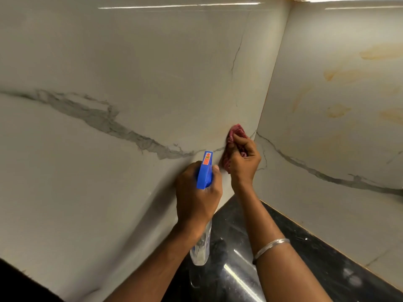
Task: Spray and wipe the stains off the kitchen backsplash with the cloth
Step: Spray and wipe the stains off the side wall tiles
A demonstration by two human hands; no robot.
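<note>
A white marble backsplash with grey veins fills most of the view and meets a second panel at a corner. My right hand grips a bunched red cloth and presses it against the left panel just beside the corner. My left hand holds a spray bottle by its neck; its blue trigger head points up toward the wall, close to the cloth. Yellow-orange stains smear the upper part of the right panel.
A glossy black countertop runs below the corner and along the right wall. A silver bangle sits on my right wrist. A dark patch lies at the bottom left below the backsplash edge.
</note>
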